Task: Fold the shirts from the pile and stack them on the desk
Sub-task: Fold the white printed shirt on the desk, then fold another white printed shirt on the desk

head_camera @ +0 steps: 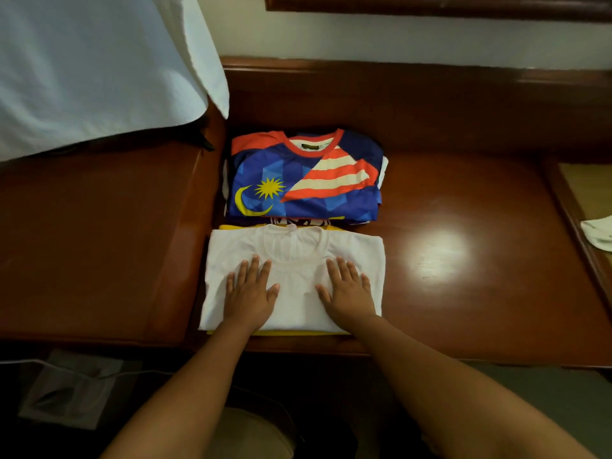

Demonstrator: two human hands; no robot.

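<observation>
At ten o'clock we note a white cloth [89, 67] draped over something dark, its hem hanging low. At three o'clock, a small crumpled white rag [598, 234] sits on a side ledge. At twelve o'clock, a dark wooden frame [430, 5] on the pale wall [397, 38]. At eight o'clock, a grey pouch [69, 389] with a white cable [20, 362].

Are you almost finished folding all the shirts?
Partly. A folded flag shirt tops one stack on the desk. The white shirt is folded on a yellow shirt, and the left hand and right hand press it flat. No unfolded pile shows, so what's left is unclear.
</observation>
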